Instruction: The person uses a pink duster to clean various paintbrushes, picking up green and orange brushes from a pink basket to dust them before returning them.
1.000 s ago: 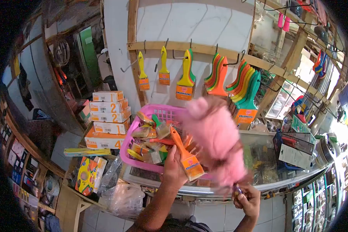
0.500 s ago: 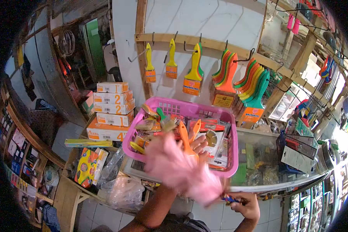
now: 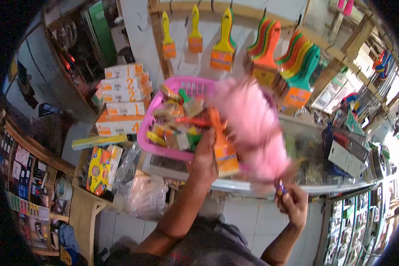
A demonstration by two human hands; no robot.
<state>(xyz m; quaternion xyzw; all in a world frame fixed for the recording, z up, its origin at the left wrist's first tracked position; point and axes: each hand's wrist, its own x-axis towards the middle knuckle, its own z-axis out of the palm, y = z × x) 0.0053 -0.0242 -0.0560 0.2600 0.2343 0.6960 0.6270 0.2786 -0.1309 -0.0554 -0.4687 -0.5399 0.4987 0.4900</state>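
My left hand (image 3: pixel 204 153) is closed around an orange-handled paintbrush (image 3: pixel 226 153), held upright at the near side of the pink basket (image 3: pixel 147 145). Its orange label faces me. My right hand (image 3: pixel 293 201), lower right, grips the dark handle of a pink feather duster (image 3: pixel 252 115). The fluffy head is smeared by motion and hides the basket's right part. More paintbrushes and packaged items lie in the basket, among them a red-handled one (image 3: pixel 191 120).
Paintbrushes (image 3: pixel 222 40) hang from hooks on the wall behind. Stacked orange-and-white boxes (image 3: pixel 119 109) stand left of the basket. A glass counter (image 3: pixel 306 150) supports the basket, with packaged goods (image 3: pixel 346 153) at its right. A plastic bag (image 3: pixel 146 193) sits at the near left.
The feather duster has swung right and up, off my left hand, uncovering the paintbrush and its label. My right hand has moved right and up. The whole view has shifted.
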